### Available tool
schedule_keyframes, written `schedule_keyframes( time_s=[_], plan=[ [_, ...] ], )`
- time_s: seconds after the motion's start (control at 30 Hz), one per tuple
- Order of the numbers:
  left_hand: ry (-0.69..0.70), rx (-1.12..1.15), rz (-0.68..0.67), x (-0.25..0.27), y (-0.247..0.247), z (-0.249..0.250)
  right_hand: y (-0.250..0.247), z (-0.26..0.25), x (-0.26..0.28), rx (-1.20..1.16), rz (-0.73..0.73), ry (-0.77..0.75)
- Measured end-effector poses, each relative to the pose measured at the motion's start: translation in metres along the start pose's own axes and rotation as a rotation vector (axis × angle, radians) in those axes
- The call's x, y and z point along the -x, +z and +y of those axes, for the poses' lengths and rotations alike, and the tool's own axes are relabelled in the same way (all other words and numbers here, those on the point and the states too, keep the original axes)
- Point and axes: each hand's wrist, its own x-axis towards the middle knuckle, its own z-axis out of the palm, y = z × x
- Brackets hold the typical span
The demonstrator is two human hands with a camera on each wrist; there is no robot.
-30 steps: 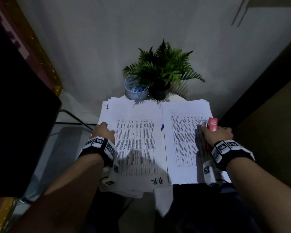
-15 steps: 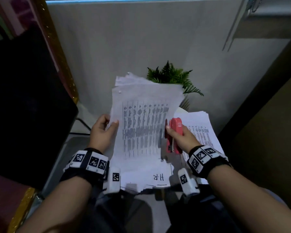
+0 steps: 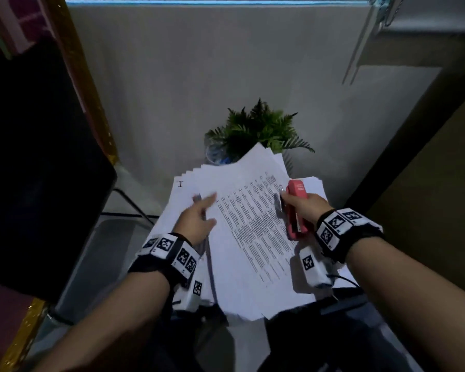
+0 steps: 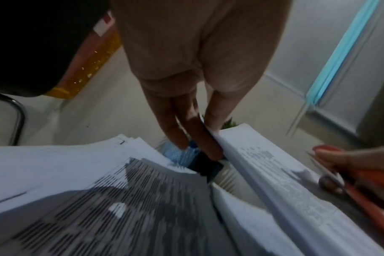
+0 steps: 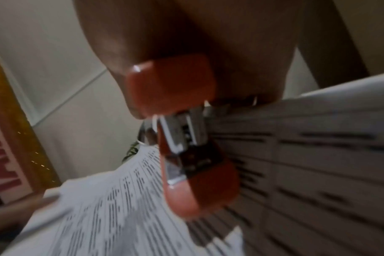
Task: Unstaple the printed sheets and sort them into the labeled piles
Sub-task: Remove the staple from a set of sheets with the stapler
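Observation:
A set of printed sheets (image 3: 253, 237) lies tilted across the two piles, its top corner pointing toward the plant. My left hand (image 3: 199, 218) pinches its left edge, thumb on top and fingers (image 4: 186, 129) beneath. My right hand (image 3: 304, 208) grips a red stapler (image 3: 297, 191) at the set's upper right edge, its metal end touching the paper. In the right wrist view the stapler (image 5: 197, 173) hangs just over the printed sheets (image 5: 121, 207). The pile marked "I" (image 3: 188, 189) shows under the left side, and the right pile (image 3: 316, 183) peeks out behind the stapler.
A potted fern (image 3: 258, 130) and a clear cup of blue items (image 3: 215, 154) stand behind the piles against the grey wall. A large black object (image 3: 38, 157) fills the left. The small table's front edge is hidden by paper and my lap.
The sheet set was lifted off the left pile, held upright, and now tips down flatter and slants right. The stapler hand rose from the right pile to the set's upper right edge.

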Motion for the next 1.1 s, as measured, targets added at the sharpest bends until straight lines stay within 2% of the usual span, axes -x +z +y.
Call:
schedule_keyframes(
  time_s=[0.07,0.13,0.27,0.37,0.53,0.63,0.73,0.9,1.1],
  plan=[
    [-0.029,-0.183,-0.12,-0.008,0.017,-0.014,0.004,0.006,-0.009,0.215,0.101,0.038],
    [-0.086,-0.319,-0.232,-0.013,0.03,-0.023,0.008,0.008,-0.012,0.358,0.13,0.032],
    [-0.112,-0.691,-0.441,-0.027,0.038,-0.032,0.032,0.015,-0.023,0.416,-0.073,0.051],
    [-0.065,-0.945,-0.384,-0.042,0.033,-0.036,0.06,0.022,-0.028,0.527,-0.171,0.013],
    [0.059,-0.938,-0.551,-0.058,0.045,-0.048,0.098,0.027,-0.04,0.677,-0.252,-0.025],
    [0.04,-0.903,-0.608,-0.064,0.052,-0.051,0.111,0.023,-0.046,0.715,-0.223,-0.095],
    [0.038,-0.908,-0.577,-0.068,0.054,-0.046,0.119,0.02,-0.054,0.728,-0.24,-0.152],
    [0.144,-0.93,-0.493,-0.065,0.055,-0.046,0.127,0.019,-0.059,0.716,-0.246,-0.175],
    [0.206,-0.989,-0.501,-0.07,0.055,-0.051,0.132,0.02,-0.061,0.739,-0.249,-0.214]
  ],
)
